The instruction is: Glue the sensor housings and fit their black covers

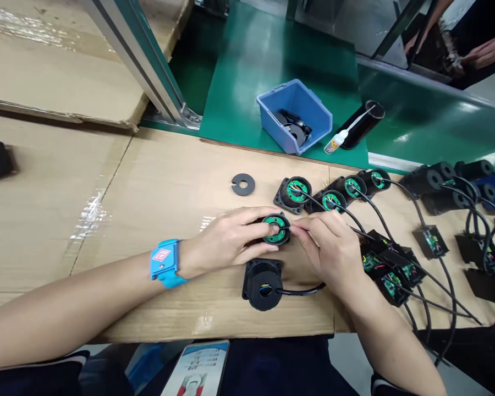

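My left hand (231, 236) is wrapped round a small round black housing with a ring-shaped green circuit board (274, 237) inside, one finger lying over the board. My right hand (330, 242) pinches a thin black cable (286, 227) at the housing's right rim; the fingers partly hide it. Just below, another black housing (264, 291) on a square flange rests closed, a few coloured wires showing in its centre hole and a cable leaving to the right. A flat black slotted ring (243, 185) lies above my left hand.
Several cabled housings (297, 190) stand to the upper right; their cables run to small black boxes with green boards (390, 264). A blue bin (295, 115) of black parts, a white bottle (336, 142) and a black tube (363, 124) are behind. A metal post (140, 60) rises at left.
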`<state>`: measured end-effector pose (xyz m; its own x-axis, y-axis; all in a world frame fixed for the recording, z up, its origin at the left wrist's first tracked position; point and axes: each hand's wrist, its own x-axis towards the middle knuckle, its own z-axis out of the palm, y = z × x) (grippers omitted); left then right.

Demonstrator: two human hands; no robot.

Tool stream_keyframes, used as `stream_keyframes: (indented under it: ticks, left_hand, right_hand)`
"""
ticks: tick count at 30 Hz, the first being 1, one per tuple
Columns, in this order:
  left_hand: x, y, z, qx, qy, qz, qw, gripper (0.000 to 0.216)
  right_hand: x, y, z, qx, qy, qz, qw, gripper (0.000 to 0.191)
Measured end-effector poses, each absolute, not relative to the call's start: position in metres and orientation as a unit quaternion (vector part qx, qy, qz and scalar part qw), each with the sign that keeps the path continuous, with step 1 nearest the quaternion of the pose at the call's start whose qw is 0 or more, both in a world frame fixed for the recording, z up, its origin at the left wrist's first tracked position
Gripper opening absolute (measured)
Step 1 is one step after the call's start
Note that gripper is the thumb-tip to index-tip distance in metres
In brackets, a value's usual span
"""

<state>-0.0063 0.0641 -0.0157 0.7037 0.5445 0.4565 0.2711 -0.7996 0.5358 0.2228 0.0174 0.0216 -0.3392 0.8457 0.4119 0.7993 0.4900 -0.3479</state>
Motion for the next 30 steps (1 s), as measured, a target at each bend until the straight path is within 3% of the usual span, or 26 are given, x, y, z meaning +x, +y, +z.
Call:
stream_keyframes:
  ticks: [4, 10, 13, 17, 20, 30]
  left_hand:
    - [-0.006, 0.061, -0.019, 0.871, 0.237, 0.331, 0.274, 0.025]
    - [-0.005, 0.064, -0.027, 0.82, 0.291, 0.33, 0.366, 0.07]
    - [-0.004, 0.066, -0.026, 0.821, 0.3, 0.312, 0.374, 0.06]
    - [-0.004, 0.063, -0.021, 0.821, 0.298, 0.329, 0.361, 0.05]
    - [-0.006, 0.058, -0.018, 0.816, 0.289, 0.37, 0.338, 0.046]
    - [-0.007, 0.05, -0.006, 0.807, 0.277, 0.4, 0.335, 0.048]
  right_hand:
    - [0.231, 0.019, 0.04, -0.52, -0.792, 0.075, 0.312, 0.011]
    - [0.29, 0.048, 0.065, -0.627, -0.706, -0.001, 0.33, 0.018]
    - [0.333, 0.09, 0.055, -0.678, -0.641, 0.021, 0.358, 0.041]
    - [0.365, 0.151, 0.041, -0.739, -0.6, 0.103, 0.288, 0.076]
    - [0.367, 0.179, 0.041, -0.76, -0.583, 0.136, 0.253, 0.086]
    - [0.333, 0.18, 0.04, -0.737, -0.583, 0.239, 0.246, 0.07]
